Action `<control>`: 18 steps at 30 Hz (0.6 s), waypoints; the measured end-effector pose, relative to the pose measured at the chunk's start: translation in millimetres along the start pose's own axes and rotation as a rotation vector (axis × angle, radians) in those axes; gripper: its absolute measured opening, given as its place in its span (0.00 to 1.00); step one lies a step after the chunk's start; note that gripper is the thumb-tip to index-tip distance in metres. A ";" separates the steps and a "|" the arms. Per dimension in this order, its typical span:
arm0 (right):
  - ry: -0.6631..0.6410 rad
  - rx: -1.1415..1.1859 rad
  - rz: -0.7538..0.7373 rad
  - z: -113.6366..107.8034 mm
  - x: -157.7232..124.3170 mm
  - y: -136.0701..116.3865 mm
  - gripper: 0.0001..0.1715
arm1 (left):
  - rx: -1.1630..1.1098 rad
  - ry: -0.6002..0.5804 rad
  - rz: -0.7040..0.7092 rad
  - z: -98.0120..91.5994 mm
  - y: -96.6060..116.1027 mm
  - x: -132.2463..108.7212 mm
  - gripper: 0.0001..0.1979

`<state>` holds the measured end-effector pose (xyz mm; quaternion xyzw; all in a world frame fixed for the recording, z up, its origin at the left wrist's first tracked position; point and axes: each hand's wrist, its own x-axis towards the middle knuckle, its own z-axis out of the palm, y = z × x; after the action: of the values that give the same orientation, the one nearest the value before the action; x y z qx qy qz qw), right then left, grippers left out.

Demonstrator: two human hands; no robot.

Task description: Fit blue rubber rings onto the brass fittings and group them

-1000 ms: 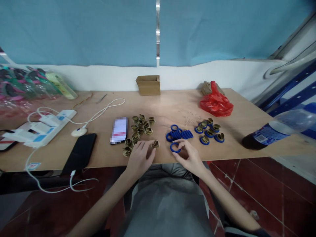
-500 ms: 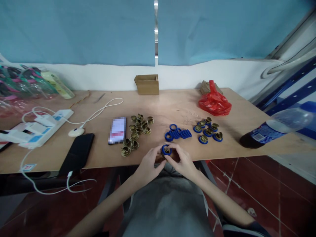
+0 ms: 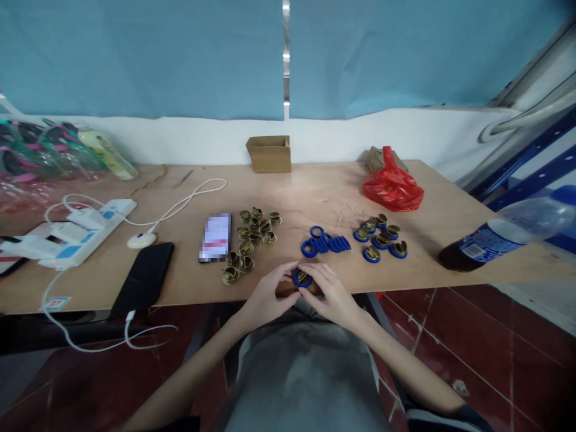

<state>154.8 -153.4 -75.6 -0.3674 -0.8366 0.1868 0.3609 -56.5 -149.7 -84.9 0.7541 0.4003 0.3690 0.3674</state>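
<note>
My left hand [image 3: 270, 298] and my right hand [image 3: 332, 293] meet at the table's front edge. Between their thumbs and fingertips sits a brass-coloured metal fitting [image 3: 303, 276] with a blue ring around it. Both hands are closed on it, one from each side. Just beyond my fingers lies a bunch of loose blue rings [image 3: 320, 245]. To the left are several bare brass-coloured fittings [image 3: 254, 231], some with upright curved flaps. On the right rest several fittings with blue rings [image 3: 380, 240] around their bases.
Left of the bare fittings lies a lit phone [image 3: 215, 237], then a dark phone [image 3: 143, 276] and a power strip [image 3: 85, 234] with white cables. A cola bottle [image 3: 477, 246] lies at the right. Farther back are a cardboard box [image 3: 269, 155] and a red plastic bag [image 3: 393, 186].
The blue ring has gone from standing tilted in my fingertips to lying flatter around the brass-coloured fitting. My right fingers now reach further over it.
</note>
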 end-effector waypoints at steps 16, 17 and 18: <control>0.055 0.120 0.072 0.3 -1.7 6.9 0.19 | -0.024 0.019 -0.035 4.6 -1.2 1.4 0.16; 0.047 0.120 0.069 -0.4 -1.2 6.7 0.19 | -0.018 0.023 -0.034 5.1 -1.7 1.2 0.16; 0.040 0.120 0.066 -1.2 -0.7 6.4 0.19 | -0.011 0.028 -0.034 5.5 -2.0 1.1 0.16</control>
<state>159.1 -149.6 -78.8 -0.3760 -0.8040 0.2412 0.3925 -52.1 -149.4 -88.8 0.7397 0.4164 0.3755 0.3720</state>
